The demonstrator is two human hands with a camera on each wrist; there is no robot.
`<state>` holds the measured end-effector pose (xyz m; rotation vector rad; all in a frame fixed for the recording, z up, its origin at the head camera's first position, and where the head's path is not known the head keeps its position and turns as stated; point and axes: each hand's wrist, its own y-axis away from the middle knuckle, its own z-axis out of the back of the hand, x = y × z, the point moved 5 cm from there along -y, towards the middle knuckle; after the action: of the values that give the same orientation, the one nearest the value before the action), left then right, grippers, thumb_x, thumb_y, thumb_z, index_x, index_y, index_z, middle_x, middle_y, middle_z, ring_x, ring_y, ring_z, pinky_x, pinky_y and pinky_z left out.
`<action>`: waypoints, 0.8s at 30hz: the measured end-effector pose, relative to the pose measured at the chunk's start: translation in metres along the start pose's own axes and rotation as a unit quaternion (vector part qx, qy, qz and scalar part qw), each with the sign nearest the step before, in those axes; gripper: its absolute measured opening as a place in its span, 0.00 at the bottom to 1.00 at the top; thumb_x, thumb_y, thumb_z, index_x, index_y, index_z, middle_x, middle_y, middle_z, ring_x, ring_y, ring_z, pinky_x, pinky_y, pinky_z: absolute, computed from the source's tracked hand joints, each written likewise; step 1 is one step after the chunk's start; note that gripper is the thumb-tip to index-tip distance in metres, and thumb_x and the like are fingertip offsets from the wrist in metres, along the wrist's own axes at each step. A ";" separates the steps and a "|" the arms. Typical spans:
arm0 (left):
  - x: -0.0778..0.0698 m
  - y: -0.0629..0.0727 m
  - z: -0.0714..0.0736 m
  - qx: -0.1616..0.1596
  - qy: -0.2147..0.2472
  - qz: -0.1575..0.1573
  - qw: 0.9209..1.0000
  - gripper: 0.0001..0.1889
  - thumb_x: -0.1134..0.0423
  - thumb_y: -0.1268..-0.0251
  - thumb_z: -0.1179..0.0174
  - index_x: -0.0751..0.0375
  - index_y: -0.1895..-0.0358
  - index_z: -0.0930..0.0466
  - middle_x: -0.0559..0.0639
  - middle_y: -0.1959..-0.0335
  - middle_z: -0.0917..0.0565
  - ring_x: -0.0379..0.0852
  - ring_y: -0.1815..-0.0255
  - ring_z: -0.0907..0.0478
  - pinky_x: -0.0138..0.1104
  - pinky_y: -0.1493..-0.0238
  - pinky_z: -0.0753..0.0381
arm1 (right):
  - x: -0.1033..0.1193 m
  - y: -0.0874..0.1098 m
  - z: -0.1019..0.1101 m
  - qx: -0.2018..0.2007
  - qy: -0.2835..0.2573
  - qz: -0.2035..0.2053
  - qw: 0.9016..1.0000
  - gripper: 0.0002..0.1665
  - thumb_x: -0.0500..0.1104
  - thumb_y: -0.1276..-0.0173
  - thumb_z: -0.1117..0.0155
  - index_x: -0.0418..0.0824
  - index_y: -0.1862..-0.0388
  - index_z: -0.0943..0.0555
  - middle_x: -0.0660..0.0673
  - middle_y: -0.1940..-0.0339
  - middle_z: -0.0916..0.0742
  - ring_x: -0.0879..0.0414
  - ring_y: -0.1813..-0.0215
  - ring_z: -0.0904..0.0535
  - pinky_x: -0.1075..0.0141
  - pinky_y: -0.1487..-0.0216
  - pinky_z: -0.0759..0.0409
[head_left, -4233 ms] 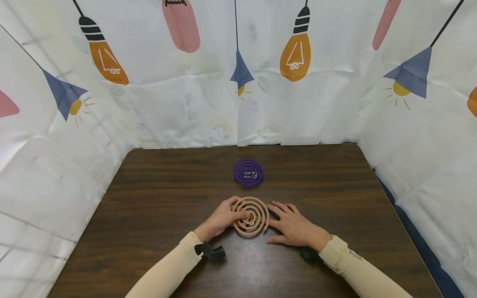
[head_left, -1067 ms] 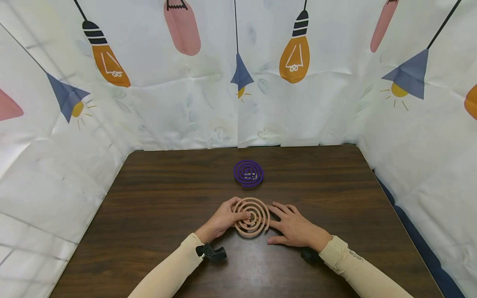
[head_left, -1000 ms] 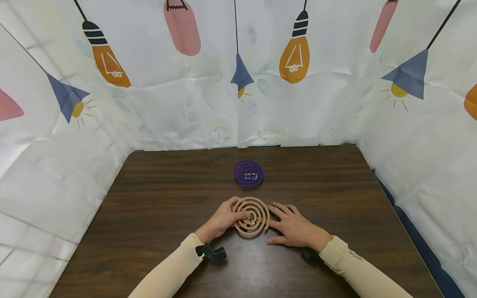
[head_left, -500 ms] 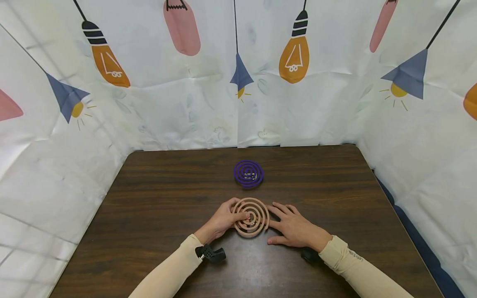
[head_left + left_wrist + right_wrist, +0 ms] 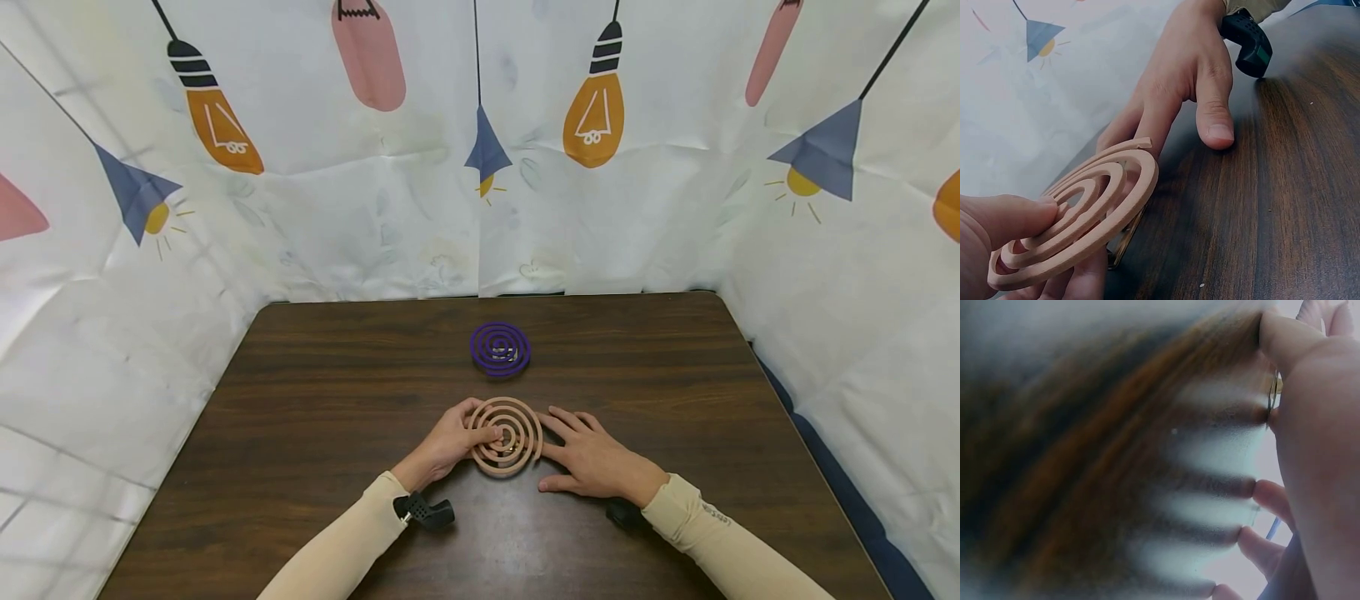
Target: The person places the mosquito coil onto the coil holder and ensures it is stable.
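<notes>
Thumb of the left hand (image 5: 446, 435) presses down on the inner rings of a beige mosquito coil (image 5: 514, 437) while that hand's other fingers curl underneath, so the coil is pinched between them. The left wrist view shows the flat spiral tilted over the tabletop, its loose outer end beside the other hand. Below it is a gold-toned metal piece (image 5: 1127, 239), perhaps a stand; whether it is joined to the coil cannot be told.

Just beside the coil, the right hand (image 5: 588, 458) holds nothing. Its fingers are spread apart, fingertips down on the wood; whether one touches the coil's edge is unclear.

Beyond the beige coil and nearly in line with it, a purple mosquito coil (image 5: 500, 337) lies on the dark wood-grain table (image 5: 360, 358). Something metallic shows through its rings, and neither hand touches it.

Cream sleeves (image 5: 337, 542) and black wrist cameras (image 5: 425, 509) frame the scene; past the table hangs a white cloth backdrop (image 5: 337, 225) printed with lamps and bulbs.

As for progress, the beige coil seems partway through handling: the grip is made, the release is not. The purple coil may be finished or waiting; its position does not settle which.
</notes>
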<state>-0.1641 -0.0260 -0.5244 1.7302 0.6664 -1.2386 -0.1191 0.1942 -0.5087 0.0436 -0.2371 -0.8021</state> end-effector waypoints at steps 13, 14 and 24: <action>0.001 0.001 0.000 -0.004 0.002 -0.003 1.000 0.27 0.64 0.32 0.31 0.68 0.35 0.32 0.46 0.67 0.12 0.40 0.69 0.12 0.33 0.66 0.12 | 0.000 0.003 0.002 0.005 0.004 0.009 1.000 0.44 0.77 0.28 0.51 0.64 0.17 0.39 0.43 0.13 0.40 0.37 0.14 0.45 0.33 0.24 0.35; 0.001 0.001 0.000 -0.003 0.002 -0.002 1.000 0.27 0.64 0.32 0.31 0.68 0.35 0.32 0.46 0.67 0.12 0.40 0.69 0.12 0.33 0.66 0.12 | 0.000 0.003 0.002 0.005 0.002 0.010 1.000 0.44 0.77 0.28 0.51 0.65 0.17 0.40 0.43 0.13 0.41 0.37 0.14 0.45 0.33 0.24 0.36; 0.000 0.001 0.000 0.000 0.012 -0.004 1.000 0.27 0.65 0.31 0.32 0.68 0.35 0.33 0.46 0.67 0.12 0.40 0.69 0.12 0.33 0.66 0.12 | 0.000 0.006 0.004 0.004 -0.009 0.022 1.000 0.45 0.77 0.29 0.51 0.65 0.17 0.41 0.44 0.13 0.42 0.36 0.14 0.45 0.32 0.24 0.36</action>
<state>-0.1632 -0.0260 -0.5245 1.7469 0.6887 -1.2245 -0.1158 0.1980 -0.5044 0.0391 -0.2586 -0.7577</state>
